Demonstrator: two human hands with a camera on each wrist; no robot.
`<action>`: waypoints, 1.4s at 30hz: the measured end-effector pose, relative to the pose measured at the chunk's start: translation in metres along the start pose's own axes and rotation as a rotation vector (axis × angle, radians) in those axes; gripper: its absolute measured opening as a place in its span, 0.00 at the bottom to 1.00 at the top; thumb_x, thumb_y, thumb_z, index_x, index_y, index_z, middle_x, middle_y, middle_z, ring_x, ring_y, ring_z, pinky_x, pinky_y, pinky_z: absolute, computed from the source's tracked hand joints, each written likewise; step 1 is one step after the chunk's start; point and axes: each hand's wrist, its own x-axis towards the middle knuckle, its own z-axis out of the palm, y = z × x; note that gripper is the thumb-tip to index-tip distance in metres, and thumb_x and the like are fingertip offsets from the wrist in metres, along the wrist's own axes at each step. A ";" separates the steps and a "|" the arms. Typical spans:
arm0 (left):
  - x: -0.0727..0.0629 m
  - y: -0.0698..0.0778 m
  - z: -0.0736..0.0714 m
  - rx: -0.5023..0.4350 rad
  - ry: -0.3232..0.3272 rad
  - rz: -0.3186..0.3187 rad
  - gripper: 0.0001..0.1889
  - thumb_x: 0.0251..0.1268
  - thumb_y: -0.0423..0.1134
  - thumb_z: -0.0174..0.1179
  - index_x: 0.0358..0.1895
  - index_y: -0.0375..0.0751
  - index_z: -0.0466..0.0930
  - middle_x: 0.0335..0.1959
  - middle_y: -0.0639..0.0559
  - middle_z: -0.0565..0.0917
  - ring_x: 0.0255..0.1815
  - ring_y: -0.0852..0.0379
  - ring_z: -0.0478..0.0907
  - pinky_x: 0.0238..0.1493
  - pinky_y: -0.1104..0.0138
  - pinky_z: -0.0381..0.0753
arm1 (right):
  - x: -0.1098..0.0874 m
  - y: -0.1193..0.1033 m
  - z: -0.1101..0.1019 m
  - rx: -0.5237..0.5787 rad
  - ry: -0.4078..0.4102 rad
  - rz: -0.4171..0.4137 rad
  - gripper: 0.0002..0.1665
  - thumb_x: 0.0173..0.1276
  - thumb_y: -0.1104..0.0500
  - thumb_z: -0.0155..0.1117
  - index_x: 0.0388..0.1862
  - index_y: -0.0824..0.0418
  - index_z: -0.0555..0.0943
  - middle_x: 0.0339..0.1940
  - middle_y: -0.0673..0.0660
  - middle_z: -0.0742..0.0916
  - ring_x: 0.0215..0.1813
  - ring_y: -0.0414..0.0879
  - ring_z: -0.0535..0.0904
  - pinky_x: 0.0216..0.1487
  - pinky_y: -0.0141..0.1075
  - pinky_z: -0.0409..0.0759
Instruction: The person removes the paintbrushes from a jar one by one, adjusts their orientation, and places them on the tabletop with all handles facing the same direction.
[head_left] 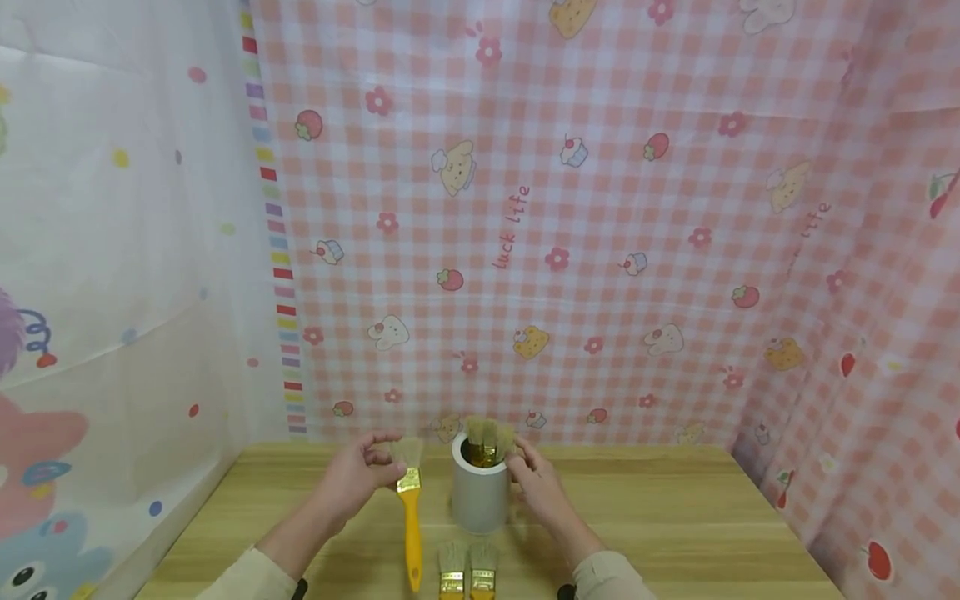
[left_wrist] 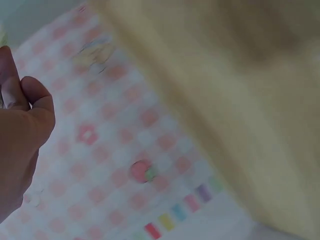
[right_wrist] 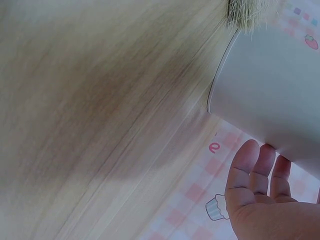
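Note:
My left hand (head_left: pixel 363 471) pinches a paintbrush (head_left: pixel 412 525) near its gold ferrule, with pale bristles up and yellow handle hanging down. To its right stands a grey-white cylindrical cup (head_left: pixel 480 500) with several brushes (head_left: pixel 482 437) in it, bristles upward. At the cup's right rim, my right hand (head_left: pixel 538 485) has thumb and forefinger at the bristles of the rightmost brush (head_left: pixel 504 440), seemingly pinching them. In the right wrist view the other fingers (right_wrist: pixel 245 155) reach to the cup's side; thumb and brush lie out of frame. The left wrist view shows the left hand (left_wrist: pixel 22 120) at its edge.
Two more paintbrushes (head_left: pixel 468 571) lie side by side in front of the cup, handles cut off by the frame. Beneath everything is a wood-grain table (head_left: pixel 660 517). A pink checked cloth (head_left: pixel 555 300) hangs behind it, with more printed cloth on both sides.

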 end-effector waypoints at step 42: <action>-0.042 -0.099 0.046 0.353 -0.162 0.000 0.17 0.64 0.39 0.77 0.53 0.43 0.86 0.29 0.57 0.82 0.30 0.58 0.77 0.33 0.63 0.76 | -0.004 -0.004 0.001 0.000 0.002 -0.012 0.34 0.84 0.44 0.54 0.84 0.53 0.68 0.68 0.67 0.84 0.61 0.56 0.82 0.58 0.61 0.85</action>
